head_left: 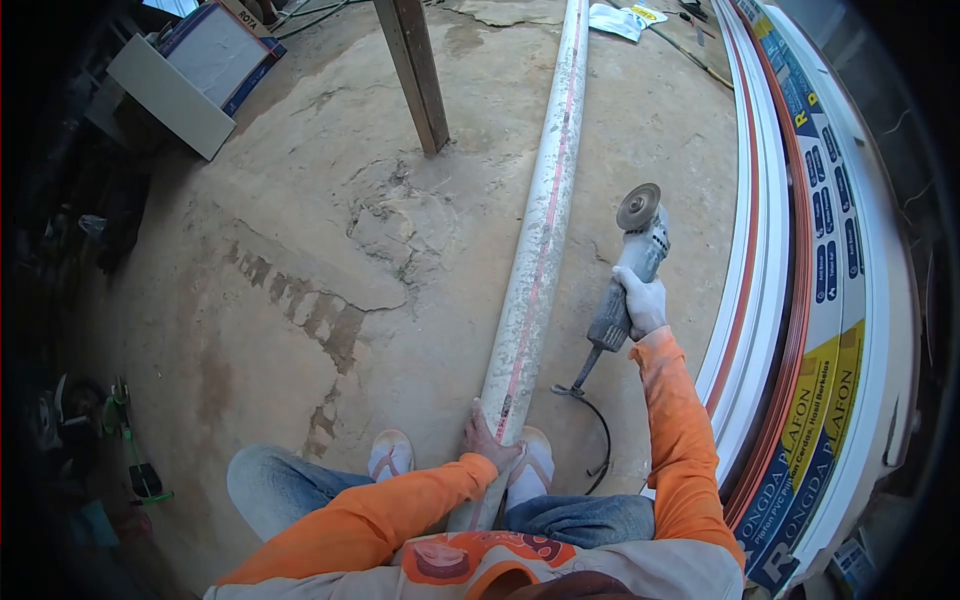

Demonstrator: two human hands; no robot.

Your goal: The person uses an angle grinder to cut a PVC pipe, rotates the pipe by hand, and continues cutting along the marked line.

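In the head view, you are crouching over a long white pipe (540,240) that is lying on the concrete floor (300,300). It is running from between your feet (391,455) away to the top of the frame, with a faint red line along its length.

Your left hand (488,440) is gripping the near end of the pipe. The fingers are curling over the top of it and the thumb is lying along its left side, just ahead of your sandals.

Your right hand (642,300), in a white glove, is closing tightly around the grey body of an angle grinder (630,270). The grinder is sitting to the right of the pipe, near it but not touching. Its disc (638,207) is pointing away from you, farther up the pipe than your left hand. Its black cord (603,440) is trailing back across the floor toward your right foot.

On your right, a stack of long ceiling panels (775,250) with blue and yellow labels is lying alongside the pipe. A wooden post (418,80) is standing left of the pipe's far stretch. A flat box (215,50) is lying at the upper left.
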